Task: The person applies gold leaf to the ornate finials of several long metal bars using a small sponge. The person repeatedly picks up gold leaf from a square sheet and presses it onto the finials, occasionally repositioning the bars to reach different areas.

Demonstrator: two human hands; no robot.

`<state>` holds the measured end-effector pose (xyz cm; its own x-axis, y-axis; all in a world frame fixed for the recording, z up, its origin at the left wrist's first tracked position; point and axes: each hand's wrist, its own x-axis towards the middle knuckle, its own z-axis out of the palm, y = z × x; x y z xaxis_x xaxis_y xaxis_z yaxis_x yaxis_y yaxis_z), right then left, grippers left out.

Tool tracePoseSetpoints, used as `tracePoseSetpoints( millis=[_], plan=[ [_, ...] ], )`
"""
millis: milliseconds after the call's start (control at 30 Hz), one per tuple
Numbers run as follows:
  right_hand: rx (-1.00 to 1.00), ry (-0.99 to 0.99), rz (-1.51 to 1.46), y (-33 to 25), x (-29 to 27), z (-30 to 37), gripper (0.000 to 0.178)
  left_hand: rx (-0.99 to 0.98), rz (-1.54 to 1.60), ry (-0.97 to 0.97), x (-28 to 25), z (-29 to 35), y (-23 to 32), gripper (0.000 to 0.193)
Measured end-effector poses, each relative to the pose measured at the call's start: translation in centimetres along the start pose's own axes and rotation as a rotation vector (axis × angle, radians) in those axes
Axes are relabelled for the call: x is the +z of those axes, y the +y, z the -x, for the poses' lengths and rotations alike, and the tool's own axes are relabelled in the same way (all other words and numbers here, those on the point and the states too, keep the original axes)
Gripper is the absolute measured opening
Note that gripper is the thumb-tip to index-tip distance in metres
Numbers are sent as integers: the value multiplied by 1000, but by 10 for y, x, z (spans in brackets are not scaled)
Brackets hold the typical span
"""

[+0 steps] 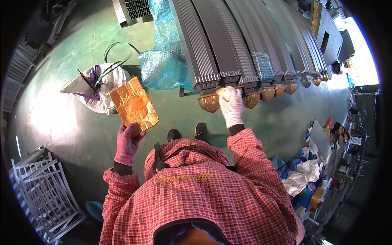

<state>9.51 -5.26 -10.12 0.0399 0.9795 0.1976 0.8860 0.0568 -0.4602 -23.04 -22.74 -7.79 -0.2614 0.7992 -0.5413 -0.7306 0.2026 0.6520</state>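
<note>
In my left hand, which wears a pink glove, I grip a flat rectangular board by its near edge. Shiny gold-coloured, wrinkled material covers its face. My right hand, in a white striped glove, is closed around a small pale pad, perhaps a piece of sponge. That pad is beside the gold-coloured carved tip of a long grey ribbed beam; whether they touch I cannot tell. Just right of this hand is another gold-coloured tip.
Several more grey beams lie side by side toward the right, one with bubble wrap. Blue bubble wrap hangs at their left. A white sack sits on the green floor. Metal frames stand lower left; mixed clutter lies at right.
</note>
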Motion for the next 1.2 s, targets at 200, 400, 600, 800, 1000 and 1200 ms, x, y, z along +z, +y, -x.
tracePoseSetpoints(
  millis=[200,400,600,800,1000,1200],
  plan=[
    [73,-63,40,32,5,18,32,-20,-14,-21,4,0,4,31],
    [-68,-100,-60,6,33,68,38,-39,-35,-23,6,-6,0,31],
    [115,185,-220,33,25,79,36,-57,-52,-19,12,-12,0,30],
    [413,124,-234,48,18,56,35,-70,-70,-77,21,-11,4,29],
    [87,20,-190,22,47,94,39,-87,-74,-93,25,-17,1,29],
    [102,201,-292,21,36,99,34,-113,-120,-86,25,-24,-5,30]
  ],
)
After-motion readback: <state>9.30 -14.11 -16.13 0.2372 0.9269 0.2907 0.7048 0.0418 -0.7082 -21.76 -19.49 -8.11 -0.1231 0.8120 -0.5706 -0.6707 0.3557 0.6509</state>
